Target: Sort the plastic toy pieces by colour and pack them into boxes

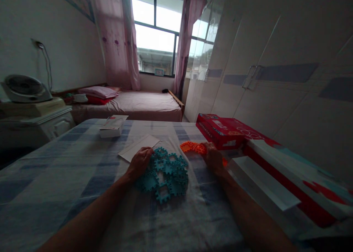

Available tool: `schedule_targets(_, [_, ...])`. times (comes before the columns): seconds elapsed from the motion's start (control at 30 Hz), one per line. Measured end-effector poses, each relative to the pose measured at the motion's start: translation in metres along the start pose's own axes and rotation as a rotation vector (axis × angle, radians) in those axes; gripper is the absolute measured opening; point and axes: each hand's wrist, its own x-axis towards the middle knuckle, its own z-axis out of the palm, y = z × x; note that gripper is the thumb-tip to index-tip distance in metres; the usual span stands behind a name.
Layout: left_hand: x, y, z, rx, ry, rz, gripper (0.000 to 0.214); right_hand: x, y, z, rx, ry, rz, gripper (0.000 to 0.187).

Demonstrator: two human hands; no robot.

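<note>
A heap of teal toothed plastic pieces (172,173), flat squares and frames with notched edges, lies on the table in front of me. My left hand (141,161) is at the heap's upper left, its fingers curled against a teal piece there. To the right, a cluster of orange toothed plastic pieces (190,147) rests on the cloth. My right hand (213,157) has its fingers closed at the right end of that cluster, and a bit of orange shows past the wrist. My fingertips on both sides are partly hidden.
A white sheet or booklet (138,147) lies beyond my left hand. Farther back is a small white box (113,126). At right stand a red box (220,130) and an open white tray (264,182). A checked cloth (68,171) covers the table.
</note>
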Motion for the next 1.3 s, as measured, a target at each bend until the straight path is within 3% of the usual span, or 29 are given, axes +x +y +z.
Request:
schedule_targets(0.1, [0.000, 0.002, -0.002, 0.005, -0.006, 0.006, 0.056, 0.002, 0.004, -0.001, 0.130, 0.062, 0.029, 0.038])
schedule_targets(0.2, [0.000, 0.003, -0.003, 0.008, -0.015, 0.007, 0.057, 0.003, 0.005, -0.016, 0.243, 0.131, 0.084, 0.039])
schedule_targets(0.33, [0.001, 0.000, -0.002, 0.007, -0.021, -0.004, 0.058, -0.004, 0.018, -0.061, 0.287, 0.242, 0.160, 0.042])
schedule_targets(0.47, [0.002, -0.006, 0.000, 0.023, -0.037, -0.007, 0.059, -0.028, 0.056, -0.106, 0.125, 0.287, 0.150, 0.044])
schedule_targets(0.57, [0.002, -0.006, 0.000, 0.045, -0.050, -0.003, 0.060, -0.051, 0.089, -0.121, -0.049, 0.198, 0.240, 0.045])
schedule_targets(0.7, [0.002, -0.002, -0.002, 0.075, -0.073, -0.006, 0.062, -0.072, 0.112, -0.122, -0.105, 0.029, 0.324, 0.045])
schedule_targets(0.8, [0.003, -0.001, -0.003, 0.088, -0.076, -0.006, 0.062, -0.081, 0.112, -0.123, -0.005, -0.081, 0.294, 0.054])
schedule_targets(0.9, [0.003, -0.003, -0.002, 0.082, -0.067, 0.013, 0.063, -0.090, 0.106, -0.128, 0.028, -0.088, 0.291, 0.059])
schedule_targets(1.07, [0.003, -0.007, 0.000, 0.078, -0.068, 0.004, 0.065, -0.114, 0.105, -0.136, -0.095, -0.049, 0.385, 0.044])
schedule_targets(1.17, [0.003, -0.009, 0.001, 0.079, -0.063, 0.014, 0.065, -0.125, 0.104, -0.136, -0.137, -0.135, 0.399, 0.036])
schedule_targets(1.3, [0.004, -0.009, 0.001, 0.093, -0.060, 0.020, 0.063, -0.125, 0.092, -0.137, -0.131, -0.245, 0.405, 0.038])
